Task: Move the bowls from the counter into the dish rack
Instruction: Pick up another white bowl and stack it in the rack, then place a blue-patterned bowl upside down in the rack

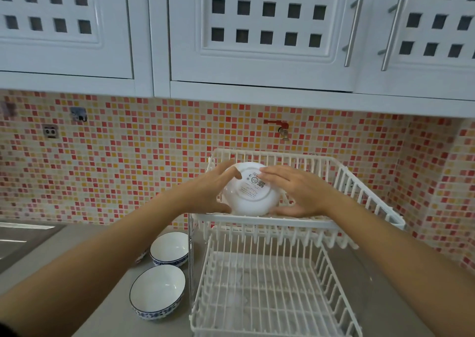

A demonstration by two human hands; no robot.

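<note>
White ceramic bowl [250,191] is up in the top tier of the dish rack [365,182], tipped on edge with its underside and label sticker facing the camera, lower rim resting at the front of that tier around 6 o'clock. Pretty sure it's held that way so it can stand between the wires and drain instead of lying flat. Left hand [214,186] cups the bowl's 9 o'clock side, fingers [232,173] spread loosely over the base and thumb down near the lower rim. Right hand [299,188] mirrors it at 3 o'clock, fingers stretched nearly flat with the tips touching the sticker, thumb low by the rack's front rail. Neither hand is clamped tight, more like a light two-sided steadying hold, which makes sense if the bowl is being settled and could roll or tip. Can't tell if the rim is actually seated between prongs. Two blue-rimmed bowls [157,291] sit on the grey counter [108,298] at about 7 o'clock from the rack, mouths up, close together, plus a sliver of what may be a third behind them. Lower tier [259,298] is bare, so the job looks barely started.
</note>
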